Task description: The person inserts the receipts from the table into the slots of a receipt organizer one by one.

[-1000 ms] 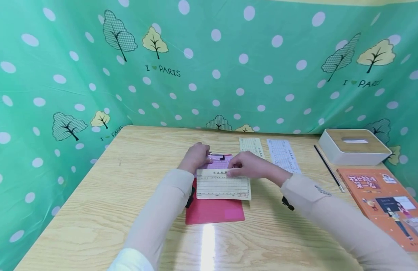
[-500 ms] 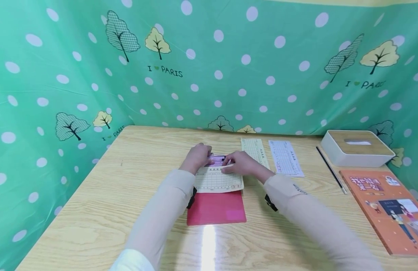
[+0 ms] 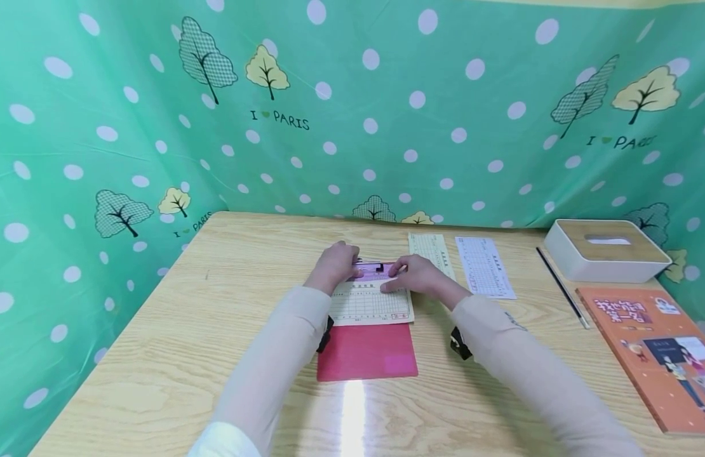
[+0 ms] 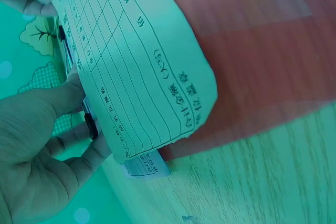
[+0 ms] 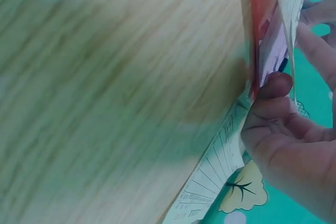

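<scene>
A red clipboard (image 3: 366, 355) lies on the table, with its metal clip (image 3: 368, 264) at the far end. My left hand (image 3: 335, 266) grips the clip, thumb on the near side and fingers behind it, as the left wrist view shows. Under the clip is a purple printed slip (image 3: 378, 276), mostly covered. Over it is a pale yellow printed form (image 3: 366, 306), its near edge curling up off the board in the left wrist view. My right hand (image 3: 418, 276) pinches this form near its top right corner. Whether the form's top edge is beneath the clip is hard to tell.
Behind my right hand lie a pale green slip (image 3: 434, 251) and a white slip (image 3: 485, 266). To the right are a dark pencil (image 3: 561, 285), a white tissue box (image 3: 606, 266) with a wooden lid, and an orange book (image 3: 632, 374). A green curtain (image 3: 352, 114) hangs behind the table.
My right hand has brought the yellow form left and toward the clip, so more of the red board shows below it. My left hand has stayed at the clip.
</scene>
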`<state>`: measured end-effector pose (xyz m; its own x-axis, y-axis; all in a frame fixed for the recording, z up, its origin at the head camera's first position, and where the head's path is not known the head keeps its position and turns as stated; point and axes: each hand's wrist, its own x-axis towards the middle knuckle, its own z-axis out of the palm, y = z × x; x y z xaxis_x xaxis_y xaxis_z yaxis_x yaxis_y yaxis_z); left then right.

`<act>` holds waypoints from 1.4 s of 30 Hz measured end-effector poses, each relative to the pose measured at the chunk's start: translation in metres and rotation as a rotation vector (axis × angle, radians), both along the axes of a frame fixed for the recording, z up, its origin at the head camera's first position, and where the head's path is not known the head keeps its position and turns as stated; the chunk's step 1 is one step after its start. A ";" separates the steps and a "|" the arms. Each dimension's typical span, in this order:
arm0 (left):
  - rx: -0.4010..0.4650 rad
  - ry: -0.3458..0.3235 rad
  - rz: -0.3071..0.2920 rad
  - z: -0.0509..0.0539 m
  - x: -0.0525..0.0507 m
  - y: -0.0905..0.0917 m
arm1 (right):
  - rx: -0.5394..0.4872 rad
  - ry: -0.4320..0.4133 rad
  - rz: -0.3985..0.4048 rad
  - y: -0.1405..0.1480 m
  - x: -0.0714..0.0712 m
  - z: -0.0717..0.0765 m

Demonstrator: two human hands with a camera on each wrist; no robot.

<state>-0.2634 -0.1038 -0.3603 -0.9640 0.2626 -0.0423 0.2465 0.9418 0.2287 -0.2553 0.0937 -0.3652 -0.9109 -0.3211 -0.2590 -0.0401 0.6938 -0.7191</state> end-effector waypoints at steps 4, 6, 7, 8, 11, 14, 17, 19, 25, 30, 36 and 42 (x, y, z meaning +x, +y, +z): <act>-0.001 0.000 0.001 -0.001 0.000 0.000 | 0.055 -0.024 -0.012 0.002 0.002 0.002; -0.001 0.001 -0.001 -0.001 -0.001 0.000 | 0.068 -0.036 -0.008 0.003 0.003 0.003; -0.001 0.001 -0.002 -0.001 -0.001 0.000 | 0.072 -0.039 -0.005 0.003 0.003 0.003; 0.001 0.001 -0.002 -0.001 -0.001 0.000 | 0.070 -0.040 -0.003 0.002 0.004 0.003; 0.003 0.000 -0.004 -0.001 -0.001 -0.001 | 0.052 -0.028 0.004 0.001 0.003 0.001; 0.002 -0.006 -0.004 -0.001 -0.001 0.000 | 0.034 -0.006 -0.006 -0.002 0.002 -0.002; -0.003 -0.006 -0.003 -0.001 -0.001 0.000 | 0.033 0.016 -0.019 -0.006 0.000 -0.004; -0.005 -0.002 -0.002 -0.001 -0.002 0.000 | 0.042 0.030 -0.022 -0.010 -0.001 -0.005; -0.004 -0.006 -0.002 -0.001 -0.002 0.000 | 0.069 0.034 -0.036 -0.017 0.001 -0.004; 0.004 -0.005 -0.010 -0.001 -0.002 -0.002 | 0.086 0.025 -0.048 -0.021 0.001 -0.006; 0.047 -0.018 -0.016 -0.001 -0.001 -0.007 | 0.113 0.018 -0.061 -0.027 -0.002 -0.006; 0.057 -0.019 -0.030 -0.001 -0.001 -0.007 | 0.158 0.018 -0.079 -0.027 -0.007 -0.004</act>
